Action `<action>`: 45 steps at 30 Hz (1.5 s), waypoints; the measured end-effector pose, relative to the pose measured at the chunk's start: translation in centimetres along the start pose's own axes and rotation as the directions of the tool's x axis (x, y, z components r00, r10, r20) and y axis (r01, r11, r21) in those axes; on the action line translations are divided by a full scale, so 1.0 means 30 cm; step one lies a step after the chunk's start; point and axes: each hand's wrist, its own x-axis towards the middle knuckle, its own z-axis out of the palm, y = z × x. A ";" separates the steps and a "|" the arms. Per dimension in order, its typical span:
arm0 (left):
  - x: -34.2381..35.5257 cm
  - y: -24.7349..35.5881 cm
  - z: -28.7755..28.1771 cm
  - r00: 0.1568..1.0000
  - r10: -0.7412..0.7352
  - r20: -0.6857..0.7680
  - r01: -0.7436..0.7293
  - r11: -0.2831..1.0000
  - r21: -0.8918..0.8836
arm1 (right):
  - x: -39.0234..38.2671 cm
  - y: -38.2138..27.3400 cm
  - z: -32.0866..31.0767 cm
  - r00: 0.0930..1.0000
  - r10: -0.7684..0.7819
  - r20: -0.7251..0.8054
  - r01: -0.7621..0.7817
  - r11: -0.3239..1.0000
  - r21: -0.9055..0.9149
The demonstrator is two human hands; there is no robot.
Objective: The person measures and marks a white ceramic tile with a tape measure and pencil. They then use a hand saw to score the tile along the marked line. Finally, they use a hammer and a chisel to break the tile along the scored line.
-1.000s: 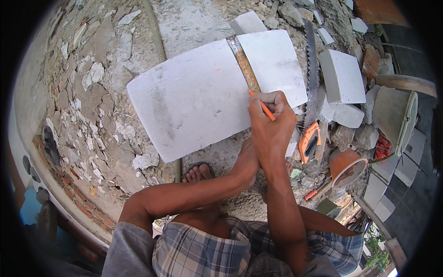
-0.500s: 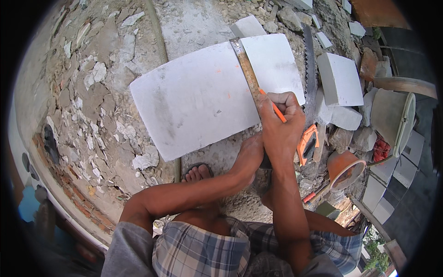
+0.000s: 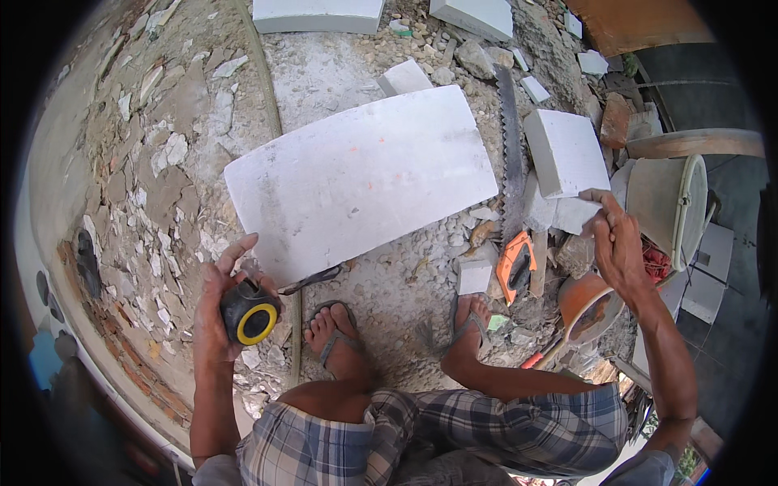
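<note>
A big white rectangular block [image 3: 365, 174] lies flat on the rubble ground in front of me, with a few small orange marks on its top. At its near left corner my left hand [image 3: 219, 300] grips a black and yellow tape measure [image 3: 253, 312], some fingers raised. A thin dark strip [image 3: 312, 278] shows by that corner; whether it is the tape's blade is unclear. Off to the right, my right hand [image 3: 617, 243] has its index finger stretched out by a smaller white block [image 3: 567, 154] and a broken white piece [image 3: 577, 214]. No held thing shows in it.
A handsaw with an orange handle [image 3: 516, 267] lies right of the big block. Beyond my right hand stand a pale bucket [image 3: 660, 202] and an orange-brown one [image 3: 574, 298]. A hose [image 3: 263, 73] runs along the left; more white blocks [image 3: 318, 14] lie at the far side.
The tape blade no longer lies across the block. My hands have parted: the left went left with the tape measure, the right went right. The orange pencil is out of sight.
</note>
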 end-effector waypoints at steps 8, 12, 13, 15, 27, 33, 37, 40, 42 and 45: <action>-0.001 -0.122 -0.308 0.873 0.307 -0.380 0.227 0.433 0.872 | -0.318 0.460 0.675 0.924 0.382 -0.033 -0.383 0.923 -0.039; 0.074 -0.318 -0.377 0.839 0.519 -0.160 0.110 0.126 0.986 | -0.307 0.537 0.828 0.874 0.484 0.047 -0.480 0.843 0.242; 0.085 -0.353 -0.379 0.838 0.530 -0.125 0.102 0.072 0.992 | -0.278 0.518 0.800 0.839 0.530 0.123 -0.543 0.801 0.254; 0.107 -0.409 -0.359 0.833 0.550 -0.051 0.083 -0.033 0.996 | -0.249 0.460 0.746 0.869 0.489 0.072 -0.492 0.845 0.210; 0.081 -0.216 -0.322 0.804 0.565 -0.186 0.222 0.005 0.975 | -0.312 0.459 0.637 0.980 0.200 -0.013 -0.162 0.826 0.540; 0.052 0.200 0.032 0.660 0.741 0.124 -0.175 -0.008 0.985 | -0.364 0.172 0.607 0.999 -0.024 0.033 -0.007 0.695 0.719; 0.141 0.251 0.288 0.662 0.646 0.380 -0.439 -0.076 0.895 | -0.297 0.001 0.748 0.929 -0.321 0.181 0.126 0.739 0.662; 0.219 0.196 0.329 0.692 0.541 0.478 -0.500 -0.120 0.858 | -0.266 -0.169 0.836 0.867 -0.427 0.258 0.133 0.697 0.704; 0.275 0.145 0.340 0.720 0.462 0.519 -0.501 -0.172 0.848 | -0.267 -0.214 0.874 0.870 -0.455 0.188 0.188 0.661 0.726; 0.325 0.069 0.318 0.753 0.369 0.544 -0.486 -0.245 0.839 | -0.278 -0.250 0.870 0.859 -0.402 0.316 0.051 0.683 0.729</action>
